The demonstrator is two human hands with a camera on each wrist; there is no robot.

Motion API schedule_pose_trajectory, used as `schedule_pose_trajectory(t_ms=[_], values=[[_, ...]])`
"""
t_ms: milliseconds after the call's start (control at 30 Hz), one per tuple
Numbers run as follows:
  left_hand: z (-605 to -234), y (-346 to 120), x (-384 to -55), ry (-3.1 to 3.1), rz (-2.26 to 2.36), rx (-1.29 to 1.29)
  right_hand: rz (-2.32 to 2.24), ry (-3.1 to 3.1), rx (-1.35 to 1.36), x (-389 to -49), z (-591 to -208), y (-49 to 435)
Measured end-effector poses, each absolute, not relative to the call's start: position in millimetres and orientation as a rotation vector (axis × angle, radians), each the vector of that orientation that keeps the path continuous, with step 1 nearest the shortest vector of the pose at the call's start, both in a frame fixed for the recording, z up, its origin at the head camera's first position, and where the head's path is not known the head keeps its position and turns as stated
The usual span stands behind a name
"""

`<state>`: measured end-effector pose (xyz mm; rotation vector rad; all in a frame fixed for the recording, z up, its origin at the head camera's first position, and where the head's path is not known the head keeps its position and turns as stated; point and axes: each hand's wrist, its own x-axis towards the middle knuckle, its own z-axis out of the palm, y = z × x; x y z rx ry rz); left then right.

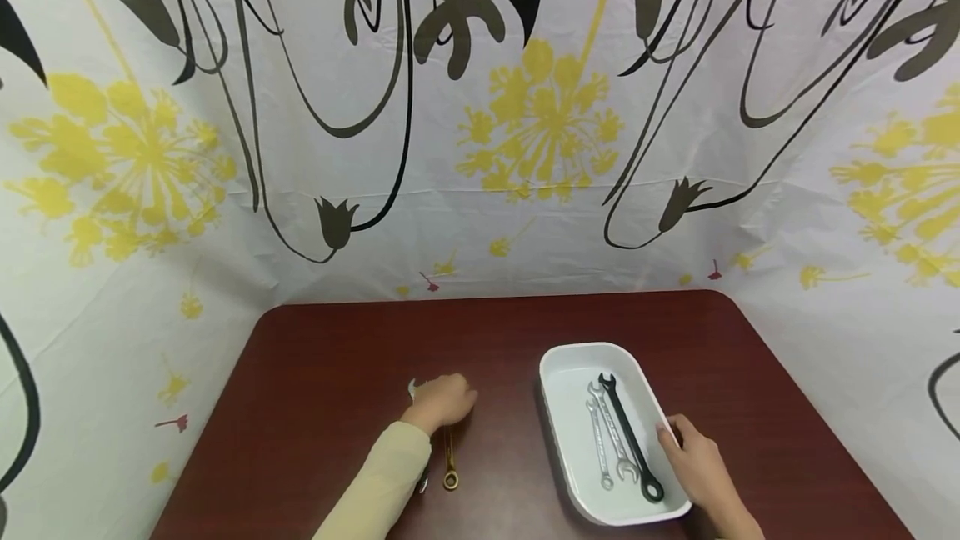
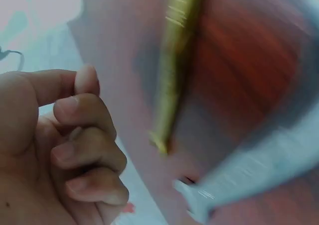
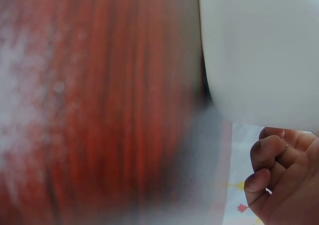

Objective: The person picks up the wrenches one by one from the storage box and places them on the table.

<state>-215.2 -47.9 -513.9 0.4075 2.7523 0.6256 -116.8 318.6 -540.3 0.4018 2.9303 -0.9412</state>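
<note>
My left hand [image 1: 446,398] is over the table with its fingers loosely bent, and nothing shows in its grasp. Beneath it lies a gold combination wrench [image 1: 450,473], its ring end toward me. Beside that, a silver wrench [image 1: 412,390] is mostly covered by the hand and sleeve; the left wrist view shows it blurred and close. My right hand [image 1: 697,461] grips the right rim of a white tray [image 1: 553,407], thumb over the edge and fingers outside. Inside the tray lie a black wrench [image 1: 630,436] and two silver wrenches, the longer one [image 1: 611,427] and the shorter one [image 1: 598,444].
A dark red-brown table [image 1: 337,357] with rounded far corners carries everything. Behind and around it hangs white cloth [image 1: 450,232] printed with yellow and grey flowers. The tray stands on the table's right half.
</note>
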Motion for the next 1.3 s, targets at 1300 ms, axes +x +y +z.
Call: schedule_pose_trajectory(t_ms=[1300], values=[[-478,83,-202,2.761,0.814,0.749,-0.963,2.922,0.414,-119,-540,318]])
